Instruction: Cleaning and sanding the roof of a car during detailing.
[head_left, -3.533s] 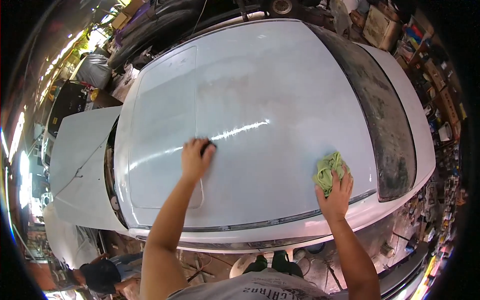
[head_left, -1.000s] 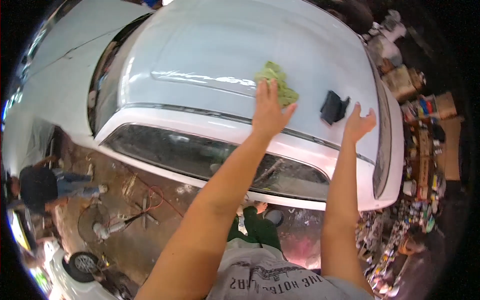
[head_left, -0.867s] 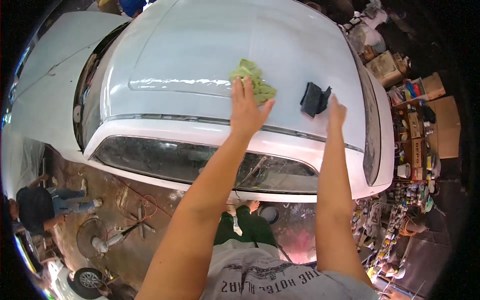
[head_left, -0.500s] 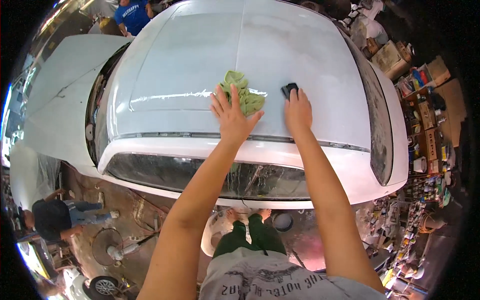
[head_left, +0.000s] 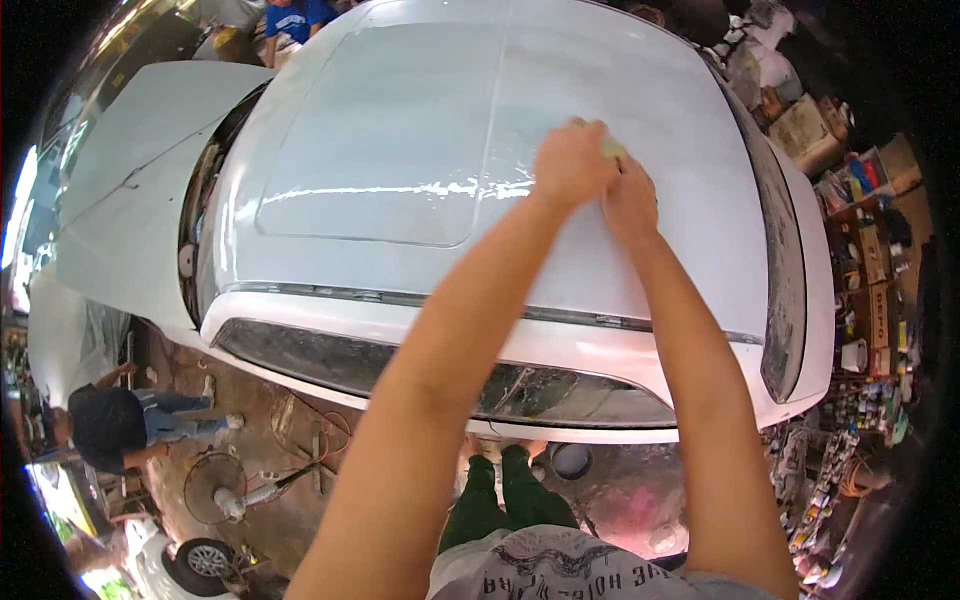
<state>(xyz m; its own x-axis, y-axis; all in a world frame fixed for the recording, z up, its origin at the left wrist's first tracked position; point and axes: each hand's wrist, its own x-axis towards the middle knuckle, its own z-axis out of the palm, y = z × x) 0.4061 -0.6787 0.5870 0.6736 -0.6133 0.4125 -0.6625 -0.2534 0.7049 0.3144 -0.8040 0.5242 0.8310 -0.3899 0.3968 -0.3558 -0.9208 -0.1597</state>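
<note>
Both my hands are together over the wet, pale grey-white roof point(head_left: 380, 130) of a car, right of the roof's middle. My left hand point(head_left: 575, 165) is closed round a green cloth point(head_left: 611, 148), and only a small bit of it shows past the fingers. My right hand point(head_left: 632, 203) touches or nearly touches the left one, its fingers curled. The small black block it had half a second ago is hidden now. Streaks of water shine on the roof left of my hands.
A raised seam and the side window point(head_left: 570, 395) run along the near side. One person in blue point(head_left: 290, 20) is beyond the car, another in dark clothes point(head_left: 108, 428) at the left. A fan point(head_left: 228, 495) stands on the floor; cluttered shelves point(head_left: 868, 270) line the right.
My left hand has moved right and away from me, from lying spread on the cloth to gripping it bunched. My right hand has shifted slightly right; the black block has gone out of sight.
</note>
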